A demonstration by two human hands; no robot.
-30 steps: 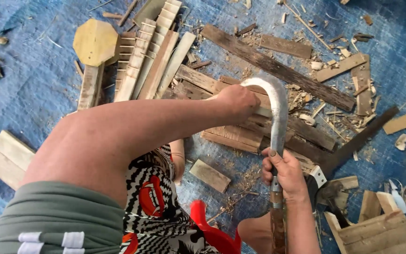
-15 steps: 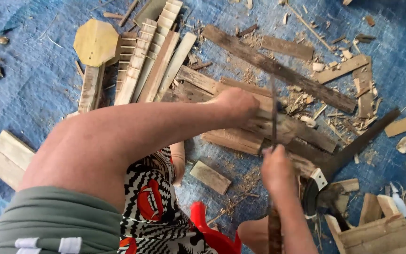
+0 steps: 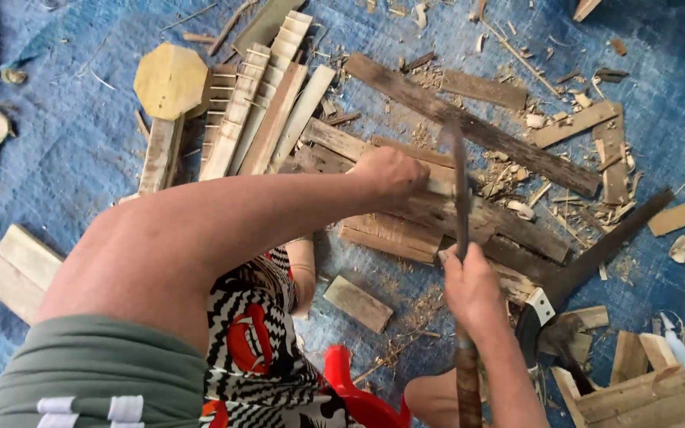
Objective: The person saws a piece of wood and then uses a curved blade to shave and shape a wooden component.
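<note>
Wooden slat pinned under left hand, fingers curled over its near end. Right hand fisted round billhook handle; blade edge-on just beside those fingers.

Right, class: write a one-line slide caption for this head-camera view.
Left hand steadies a wooden slat while the right hand sets a curved blade on it.

We see rough, weathered grey wood in the long plank, paler smooth-cut wood in the slats, dull dark metal on the blade, and a matt, woven blue tarp littered with dry wood chips.
</note>
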